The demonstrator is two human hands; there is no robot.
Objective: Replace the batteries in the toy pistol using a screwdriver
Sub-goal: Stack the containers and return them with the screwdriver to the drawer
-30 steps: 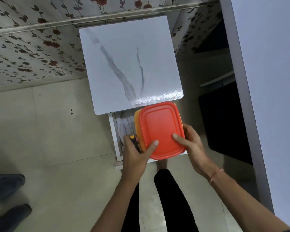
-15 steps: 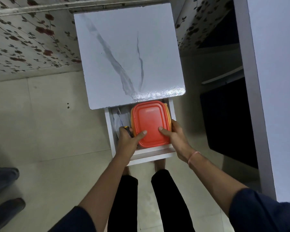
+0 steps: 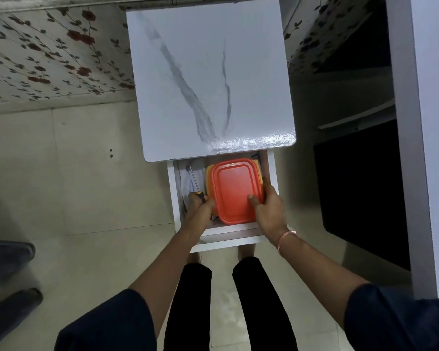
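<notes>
Head view: both hands in an open drawer under a marble-patterned table.

The screwdriver (image 3: pixel 197 184), thin metal shaft with black-and-yellow handle, lies along the drawer's (image 3: pixel 173 196) left side, gripped by the clenched left hand (image 3: pixel 200 207). The right hand (image 3: pixel 268 207) grasps an orange-lidded box (image 3: pixel 235 190) filling the drawer beside it. The table top (image 3: pixel 211 79) overhangs the drawer's back.

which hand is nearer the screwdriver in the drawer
Left. The left hand is wrapped around the screwdriver handle, at the left side of the orange container. The right hand grips the container's right edge, apart from the tool.
</notes>
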